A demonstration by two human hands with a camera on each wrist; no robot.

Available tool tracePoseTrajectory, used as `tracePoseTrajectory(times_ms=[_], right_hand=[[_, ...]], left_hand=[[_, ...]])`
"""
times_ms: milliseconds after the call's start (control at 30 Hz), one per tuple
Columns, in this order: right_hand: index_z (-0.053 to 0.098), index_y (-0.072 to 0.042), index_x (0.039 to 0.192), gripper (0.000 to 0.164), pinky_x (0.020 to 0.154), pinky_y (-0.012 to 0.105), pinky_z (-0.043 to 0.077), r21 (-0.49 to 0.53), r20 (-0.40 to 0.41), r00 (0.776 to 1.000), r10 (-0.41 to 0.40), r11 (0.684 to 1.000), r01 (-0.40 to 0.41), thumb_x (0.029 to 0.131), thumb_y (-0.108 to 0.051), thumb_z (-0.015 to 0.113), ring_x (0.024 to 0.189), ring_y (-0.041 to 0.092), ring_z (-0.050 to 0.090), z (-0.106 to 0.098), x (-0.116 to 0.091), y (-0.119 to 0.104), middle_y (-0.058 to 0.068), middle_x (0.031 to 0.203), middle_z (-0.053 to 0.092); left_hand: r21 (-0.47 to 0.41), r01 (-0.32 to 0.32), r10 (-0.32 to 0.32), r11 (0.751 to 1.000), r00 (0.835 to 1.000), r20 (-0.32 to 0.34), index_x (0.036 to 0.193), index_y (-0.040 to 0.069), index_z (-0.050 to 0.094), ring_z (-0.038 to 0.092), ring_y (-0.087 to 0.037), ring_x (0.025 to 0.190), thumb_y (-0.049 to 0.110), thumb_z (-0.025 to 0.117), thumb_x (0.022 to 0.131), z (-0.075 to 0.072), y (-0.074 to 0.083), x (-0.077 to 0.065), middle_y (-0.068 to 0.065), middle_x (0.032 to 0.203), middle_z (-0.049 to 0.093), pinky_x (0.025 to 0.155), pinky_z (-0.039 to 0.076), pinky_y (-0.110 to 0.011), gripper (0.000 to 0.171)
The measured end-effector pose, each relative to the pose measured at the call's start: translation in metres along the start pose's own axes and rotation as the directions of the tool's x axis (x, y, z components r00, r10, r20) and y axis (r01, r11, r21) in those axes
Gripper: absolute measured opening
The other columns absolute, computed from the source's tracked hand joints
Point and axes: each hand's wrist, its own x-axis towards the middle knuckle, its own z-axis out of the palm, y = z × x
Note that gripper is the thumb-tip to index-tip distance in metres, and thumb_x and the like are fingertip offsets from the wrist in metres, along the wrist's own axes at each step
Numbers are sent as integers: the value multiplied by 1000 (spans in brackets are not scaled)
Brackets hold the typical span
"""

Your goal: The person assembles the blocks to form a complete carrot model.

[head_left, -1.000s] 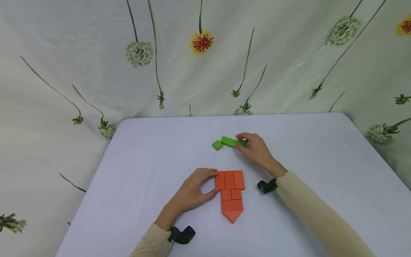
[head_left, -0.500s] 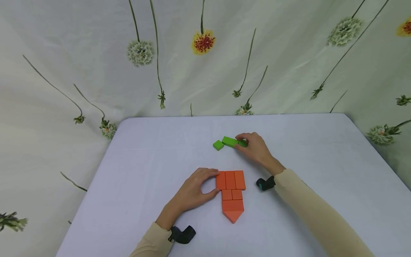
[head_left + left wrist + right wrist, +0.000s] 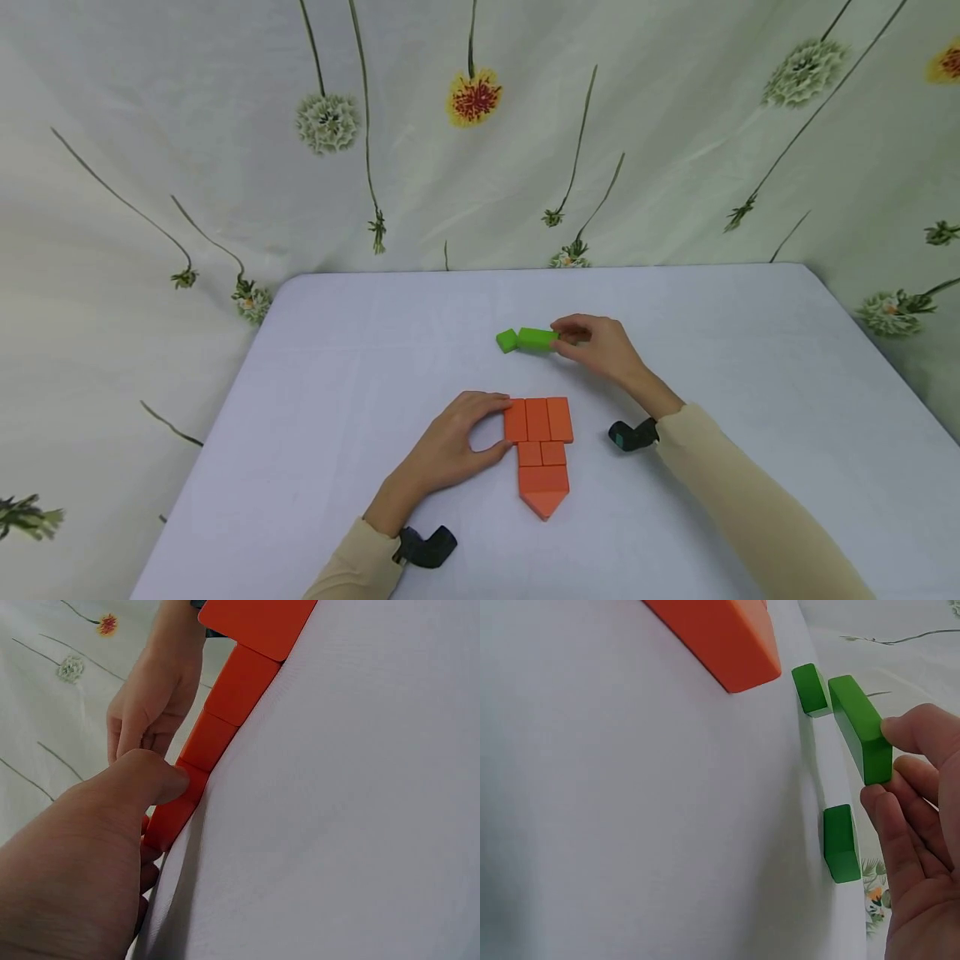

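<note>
Several flat orange blocks (image 3: 543, 479) lie together on the white table, three upright at the far end and a pointed one nearest me. My left hand (image 3: 450, 442) grips the leftmost orange block (image 3: 515, 421) of that far row, its thumb on the near end and fingers at the far end. Farther back, my right hand (image 3: 600, 343) pinches a long green block (image 3: 862, 724) by one end; in the right wrist view it appears raised off the table. A small green block (image 3: 507, 341) lies to its left. Another green block (image 3: 841, 844), hidden by the hand in the head view, lies on the table.
The white-covered table (image 3: 360, 367) ends at a straight back edge. Behind it hangs a pale curtain (image 3: 405, 150) printed with flowers. Both wrists wear small black cameras, the right one (image 3: 632, 435) close to the tabletop.
My right hand has gone from the right-hand green block to the long green block, which has turned more level. The small left green block has shifted slightly. My left hand stays in place.
</note>
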Motion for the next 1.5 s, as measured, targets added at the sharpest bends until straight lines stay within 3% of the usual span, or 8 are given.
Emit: tracePoseTrajectory(times_ms=[367,733,1067,1500], right_hand=[[72,-9,124,34,96,40,59,79,119,992,-34,997,25,92,-20,78,109,24,71,1,-23,7,7,121,74],[73,-11,123,33,90,24,58,113,201,972,-125,988,103,91,-18,79,98,14,71,5,-33,16,3,115,75],[73,-10,122,29,95,30,58,153,254,949,-187,976,152,94,-12,75,102,16,70,11,-33,18,5,120,73],[73,-11,122,26,96,35,58,120,276,938,-208,976,181,96,-12,72,101,14,69,7,-35,15,2,118,74]], left_hand=[[4,5,-5,1000,1000,11,138,15,64,55,-16,132,28,81,90,0,0,1,1,139,64,112,49,-39,53],[-7,14,-14,1000,1000,14,139,15,63,55,-17,132,27,80,90,-1,1,1,0,139,63,112,49,-40,53],[-9,3,-3,1000,1000,2,139,17,63,55,-15,131,26,81,89,-1,-3,0,2,138,64,111,50,-39,53],[-18,1,-1,1000,1000,5,140,16,63,55,-16,132,26,81,90,0,-1,0,1,139,63,111,50,-39,54]])
